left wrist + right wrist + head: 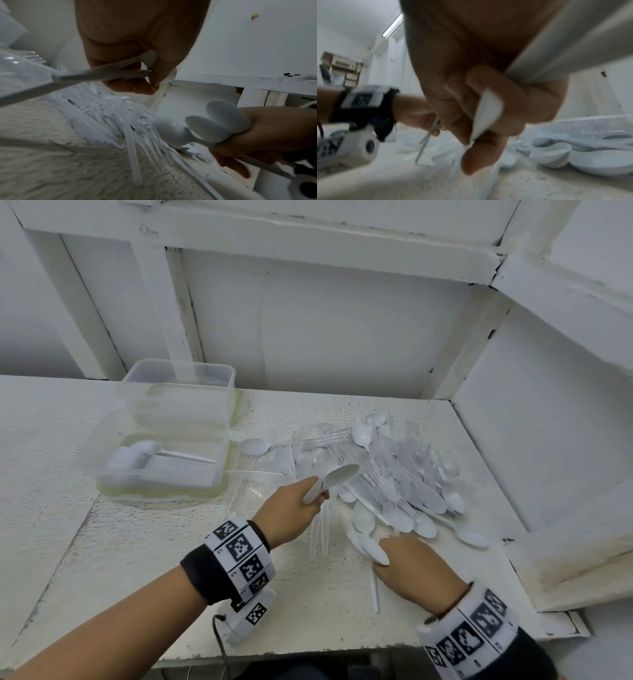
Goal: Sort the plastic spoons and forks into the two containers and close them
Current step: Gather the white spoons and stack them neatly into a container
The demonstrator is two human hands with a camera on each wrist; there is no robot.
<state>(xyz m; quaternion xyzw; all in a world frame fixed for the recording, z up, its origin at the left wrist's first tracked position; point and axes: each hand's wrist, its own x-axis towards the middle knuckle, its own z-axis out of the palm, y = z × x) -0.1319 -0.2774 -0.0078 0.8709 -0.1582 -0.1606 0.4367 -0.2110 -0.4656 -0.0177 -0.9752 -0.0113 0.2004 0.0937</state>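
From the head camera, the left hand [294, 510] grips a white spoon [337, 478] by its handle, fingers curled round it, the bowl pointing up and away over the pile of cutlery [394, 474]. Clear forks [320, 529] hang down below that same grip toward the bench [137, 559]. The right hand [416, 568] sits just beside, nearer the person, its fingers closed on a small bunch of spoons [366, 544] whose bowls stick out toward the left hand; one handle pokes back beneath the palm. Beyond the left grip and off to its left stand two clear containers: the near container [161, 463], holding a neat row of white spoons, and the far container [180, 385] behind it, whose contents I cannot make out.

From the left wrist camera, the left hand [137, 56] pinches several thin handles [102, 75] between thumb and fingers; they run out to the left, one ending in fork tines. Below the grip lies the heap of clear forks and white spoons [130, 121]. To the lower right, the right hand [274, 135] clasps its spoons [205, 125], bowls facing the left hand.

From the right wrist camera, blurred, the right hand [488, 94] is curled tight round a white spoon bowl [489, 112]. Past it, the left hand [416, 113] holds a thin clear piece. Spoon bowls [573, 159] lie on the bench to the right.
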